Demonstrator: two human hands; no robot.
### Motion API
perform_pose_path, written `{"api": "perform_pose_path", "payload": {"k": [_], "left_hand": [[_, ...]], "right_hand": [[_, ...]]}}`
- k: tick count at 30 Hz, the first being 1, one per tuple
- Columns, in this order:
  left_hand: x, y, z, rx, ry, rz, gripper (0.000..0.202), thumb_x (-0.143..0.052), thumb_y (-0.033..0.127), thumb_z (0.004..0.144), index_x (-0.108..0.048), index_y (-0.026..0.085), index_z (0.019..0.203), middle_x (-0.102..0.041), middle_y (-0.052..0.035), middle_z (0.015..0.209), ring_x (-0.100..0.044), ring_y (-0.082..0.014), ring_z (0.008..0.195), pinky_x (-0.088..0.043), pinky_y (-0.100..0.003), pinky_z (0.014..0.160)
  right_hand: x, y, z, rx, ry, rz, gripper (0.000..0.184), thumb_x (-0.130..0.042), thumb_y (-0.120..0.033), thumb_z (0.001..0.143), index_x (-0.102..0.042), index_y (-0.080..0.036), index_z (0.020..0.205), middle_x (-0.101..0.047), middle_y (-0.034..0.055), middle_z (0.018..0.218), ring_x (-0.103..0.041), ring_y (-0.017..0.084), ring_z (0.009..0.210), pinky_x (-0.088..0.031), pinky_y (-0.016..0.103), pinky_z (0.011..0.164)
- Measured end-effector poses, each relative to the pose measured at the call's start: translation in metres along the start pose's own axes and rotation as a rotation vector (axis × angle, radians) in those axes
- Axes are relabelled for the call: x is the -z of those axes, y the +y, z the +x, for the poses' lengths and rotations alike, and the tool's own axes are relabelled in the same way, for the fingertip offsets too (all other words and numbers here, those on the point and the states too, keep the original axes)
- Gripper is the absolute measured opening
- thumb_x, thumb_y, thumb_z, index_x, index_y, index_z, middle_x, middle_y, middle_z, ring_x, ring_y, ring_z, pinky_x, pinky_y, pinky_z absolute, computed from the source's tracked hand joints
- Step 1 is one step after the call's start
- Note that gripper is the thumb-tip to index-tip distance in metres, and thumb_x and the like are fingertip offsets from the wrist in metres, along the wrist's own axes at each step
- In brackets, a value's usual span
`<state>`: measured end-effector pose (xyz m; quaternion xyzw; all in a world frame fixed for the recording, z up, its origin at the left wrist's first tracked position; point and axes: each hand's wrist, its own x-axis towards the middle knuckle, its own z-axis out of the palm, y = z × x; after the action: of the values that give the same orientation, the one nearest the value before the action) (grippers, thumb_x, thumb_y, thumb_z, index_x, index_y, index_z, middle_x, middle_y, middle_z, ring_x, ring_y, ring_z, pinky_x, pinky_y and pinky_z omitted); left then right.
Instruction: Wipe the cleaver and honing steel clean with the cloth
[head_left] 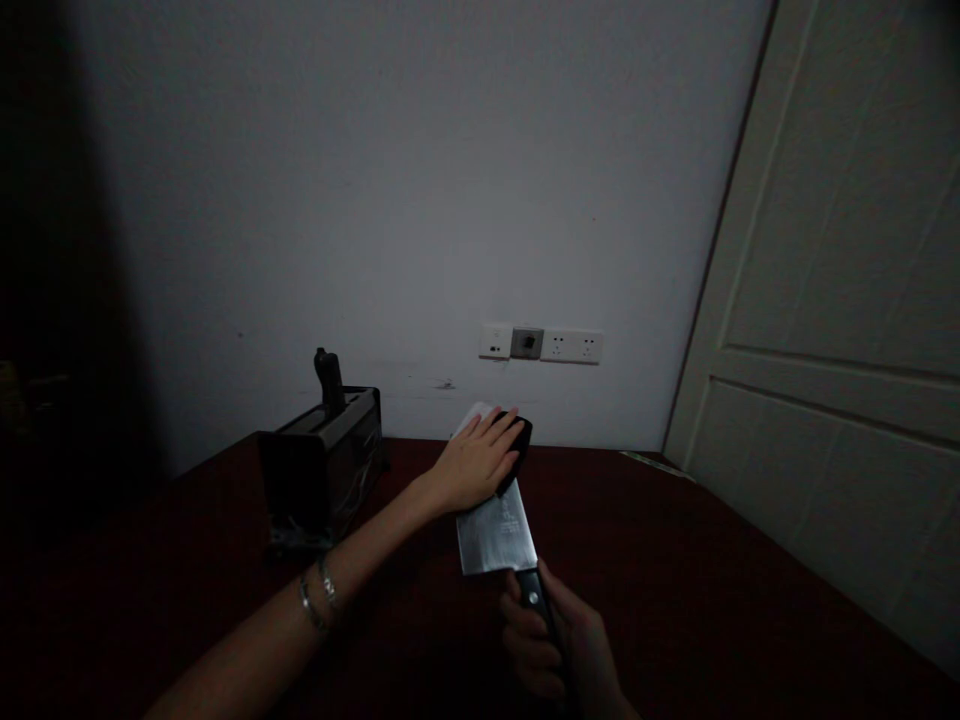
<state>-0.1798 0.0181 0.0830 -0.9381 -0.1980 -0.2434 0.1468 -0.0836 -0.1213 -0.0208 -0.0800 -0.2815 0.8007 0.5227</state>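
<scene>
My right hand (pixel 559 635) is wrapped round the black, riveted handle of a cleaver (pixel 496 535). Its broad metal blade points away from me, tilted above the table. My left hand (pixel 480 462) lies flat, palm down, with fingers stretched over a black piece (pixel 523 440) that covers the far part of the blade; whether this is a cloth or a sheath I cannot tell. A pale edge shows just beyond the left fingers, and the palm side is hidden. Two bracelets (pixel 319 592) circle the left wrist.
On the left of the dark red table (pixel 675 560) stands a dark box-shaped holder (pixel 322 470) with a black handle (pixel 328 378) rising from its top. Behind is a pale wall with a row of sockets (pixel 570 346). A white panelled door (pixel 840 300) stands on the right.
</scene>
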Motion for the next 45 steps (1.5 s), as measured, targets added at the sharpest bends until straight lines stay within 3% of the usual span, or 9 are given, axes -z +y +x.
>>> {"api": "perform_pose_path", "payload": {"k": [8,16,25,33,41,45], "left_hand": [[0.002,0.042,-0.031,-0.141,-0.059,-0.066,0.047,-0.022,0.037,0.092,-0.023,0.021,0.137,-0.016,-0.0017,0.147,-0.007,-0.0199,0.135,-0.015,-0.039,0.109],[0.003,0.011,-0.022,-0.068,-0.053,-0.044,0.048,-0.020,0.034,0.093,-0.017,0.020,0.139,-0.016,-0.0041,0.147,-0.009,-0.0188,0.135,-0.015,-0.040,0.108],[0.004,0.039,-0.041,-0.217,-0.104,-0.085,0.050,-0.025,0.037,0.092,-0.016,0.023,0.139,-0.011,-0.0004,0.148,-0.006,-0.0197,0.135,-0.013,-0.039,0.109],[-0.007,0.002,-0.023,-0.082,-0.118,-0.064,0.048,-0.019,0.037,0.093,-0.020,0.020,0.138,-0.019,-0.0044,0.146,-0.014,-0.0185,0.134,-0.014,-0.039,0.108],[0.001,0.040,-0.037,-0.215,-0.158,-0.100,0.049,-0.022,0.038,0.092,-0.020,0.022,0.139,-0.015,-0.0014,0.147,-0.010,-0.0203,0.135,-0.013,-0.039,0.108],[0.005,0.035,-0.036,-0.224,-0.142,-0.096,0.050,-0.024,0.038,0.092,-0.016,0.024,0.139,-0.012,-0.0002,0.148,-0.007,-0.0191,0.135,-0.013,-0.037,0.109]], "right_hand": [[0.005,-0.005,0.000,0.062,0.048,0.012,0.030,-0.064,-0.042,0.071,-0.050,-0.014,0.073,-0.038,-0.0090,0.050,-0.018,0.000,0.033,-0.016,0.012,0.027],[0.001,-0.002,0.000,0.045,0.002,0.033,0.027,-0.060,-0.039,0.075,-0.050,-0.015,0.074,-0.036,-0.0086,0.051,-0.016,0.001,0.034,-0.017,0.011,0.028],[0.007,-0.009,-0.002,0.042,0.022,0.061,0.026,-0.060,-0.038,0.075,-0.052,-0.013,0.073,-0.038,-0.0081,0.051,-0.018,0.000,0.033,-0.020,0.011,0.027],[0.008,-0.004,0.001,0.018,-0.038,0.113,0.025,-0.059,-0.036,0.077,-0.053,-0.011,0.076,-0.036,-0.0081,0.052,-0.021,0.000,0.035,-0.020,0.010,0.027],[0.004,-0.015,-0.006,0.062,0.062,0.129,0.025,-0.054,-0.035,0.081,-0.051,-0.011,0.072,-0.033,-0.0090,0.051,-0.019,-0.001,0.034,-0.019,0.009,0.028],[0.003,-0.015,-0.006,0.094,0.061,0.097,0.026,-0.056,-0.037,0.079,-0.052,-0.012,0.074,-0.036,-0.0080,0.051,-0.020,0.000,0.034,-0.020,0.010,0.028]]}}
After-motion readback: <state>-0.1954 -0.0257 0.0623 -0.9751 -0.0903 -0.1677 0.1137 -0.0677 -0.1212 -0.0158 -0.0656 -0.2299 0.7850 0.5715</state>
